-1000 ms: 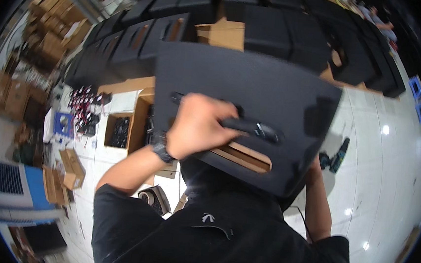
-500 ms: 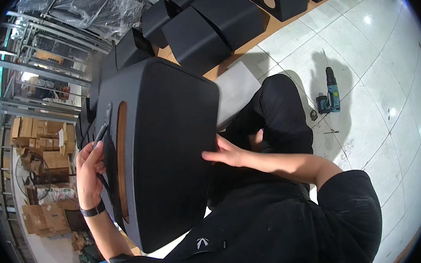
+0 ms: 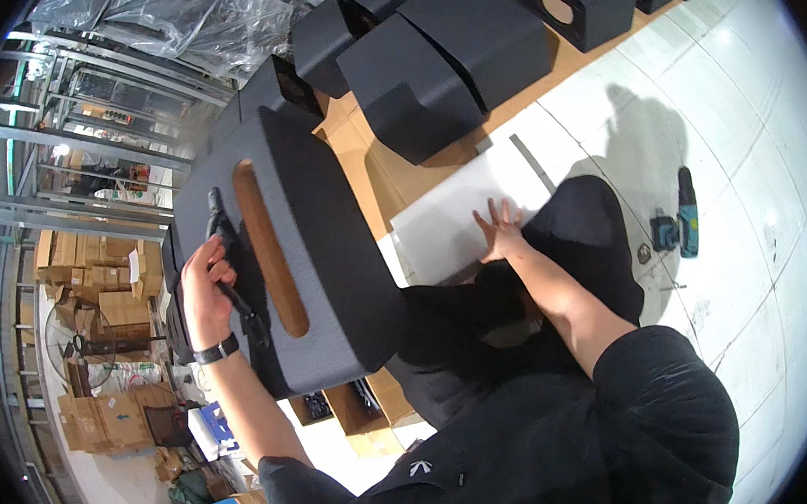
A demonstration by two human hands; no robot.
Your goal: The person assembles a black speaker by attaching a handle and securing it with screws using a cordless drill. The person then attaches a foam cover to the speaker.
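A large black fabric-covered box [image 3: 327, 255], like a speaker cabinet, stands tilted at my left. One face has a long rounded slot [image 3: 266, 251] with bare brown wood inside. My left hand [image 3: 207, 284] is closed on a black handle [image 3: 219, 228] at that face; how the handle is fixed cannot be made out. My right hand [image 3: 500, 233] has its fingers spread over a white flat-topped block or sheet [image 3: 454, 213] beside my knee. Whether the palm presses on it is unclear.
Several more black cabinets [image 3: 407, 91] sit on brown cardboard [image 3: 355, 144] ahead. A teal and black cordless drill [image 3: 686, 217] lies on the tiled floor at right, near a small round part [image 3: 644, 254]. Metal racks [image 3: 80, 141] and cardboard boxes [image 3: 111, 291] line the left.
The box has turned and tipped, showing more of its slotted face. My right hand has left its side and moved forward onto the white piece. The left hand stays on the handle.
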